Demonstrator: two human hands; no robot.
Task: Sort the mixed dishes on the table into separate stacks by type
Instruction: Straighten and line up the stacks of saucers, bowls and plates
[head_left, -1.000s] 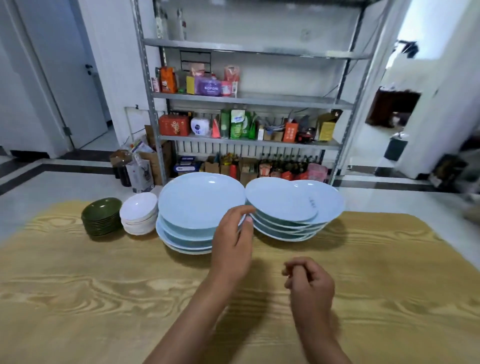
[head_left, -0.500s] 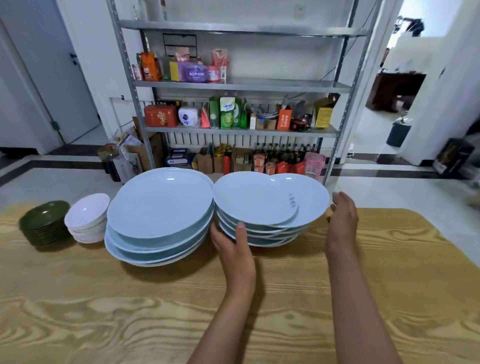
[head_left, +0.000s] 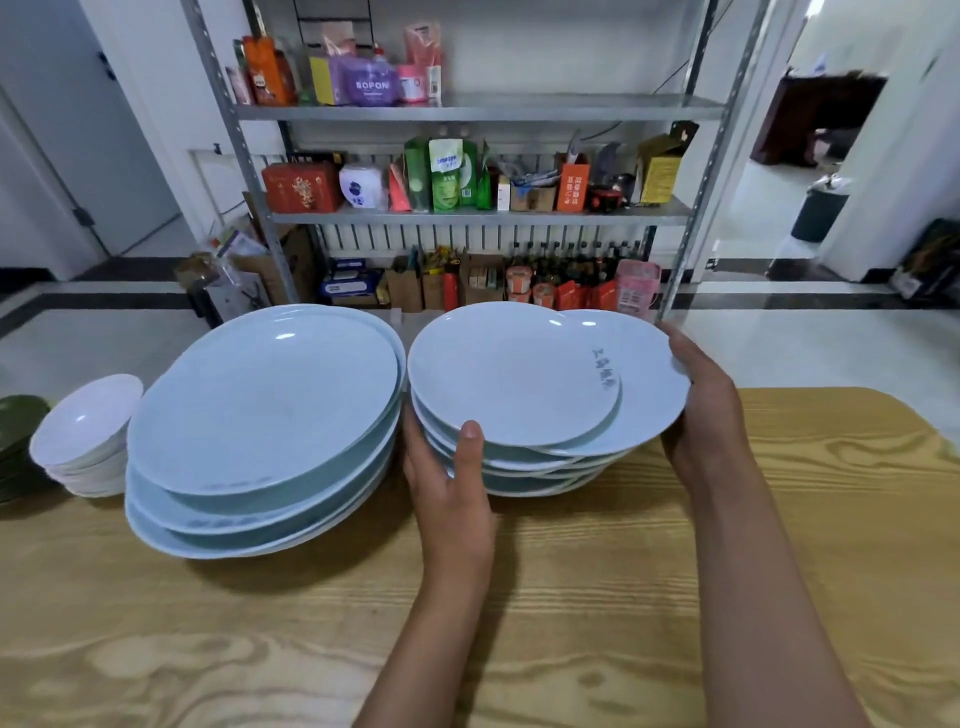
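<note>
**Gripping the smaller plate stack from both sides**

Clamping in from left and right, both hands are on the stack of smaller pale-blue plates (head_left: 514, 379) at centre frame. The left hand (head_left: 452, 478) sits at the stack's near-left edge, thumb up over the rim of the top plates, the rest of its fingers tucked out of sight under or behind the stack, so it is grasping the plates. The right hand (head_left: 698, 395) wraps the far-right edge, palm against the rims, fingers curled round the widest plate (head_left: 649, 395), the one sticking out to the right from beneath the top plate. That plate carries a small grey mark near its right side. The stack is uneven, rims offset from one another, and its lowest plates rest on the wooden counter (head_left: 779, 545).

Just beside it on the left stands the stack of large pale-blue plates (head_left: 265, 410), untouched, its rim almost meeting the smaller stack. Further left, a stack of small white bowls (head_left: 85, 431) leans a little, and at the far left edge of the frame a stack of dark green dishes (head_left: 15, 431) is partly cut off.

Behind the counter, across the upper middle of the frame, a metal shelf unit (head_left: 467, 215) holds boxes, pouches and bottles. A dark bin (head_left: 820, 213) stands in the doorway at upper right.
</note>
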